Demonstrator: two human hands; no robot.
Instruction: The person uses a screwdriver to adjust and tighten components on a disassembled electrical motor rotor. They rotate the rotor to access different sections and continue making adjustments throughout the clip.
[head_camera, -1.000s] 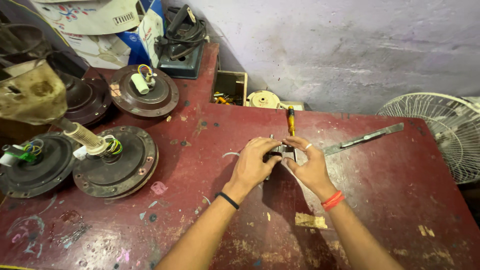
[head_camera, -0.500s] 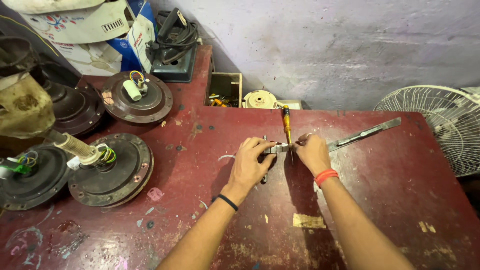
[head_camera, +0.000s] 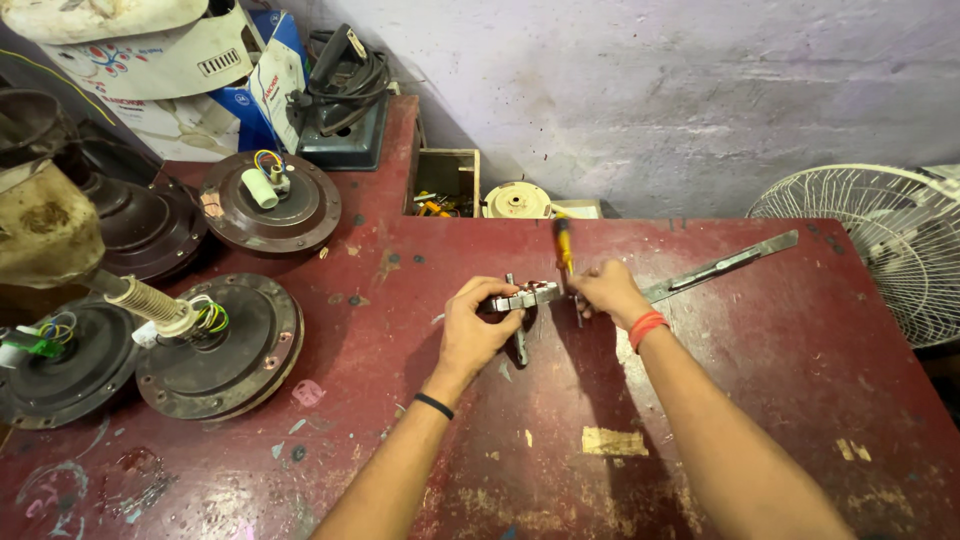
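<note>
My left hand grips a small grey metal part and holds it just above the red worktable. My right hand touches the same part from the right and holds a yellow-handled screwdriver that points down at it. A dark thin rod lies on the table under the part. Both forearms reach in from the bottom edge; the left wrist has a black band, the right an orange one.
Several round ceiling fan motors sit at the left, one with a white capacitor. A flat metal bar lies to the right of my hands. A small wooden box and a cream round part stand by the wall. A table fan is at right.
The view has shifted, so my hands and the part sit a little higher and further right in frame. My right hand has turned upright over the part, with the screwdriver now standing above it.
</note>
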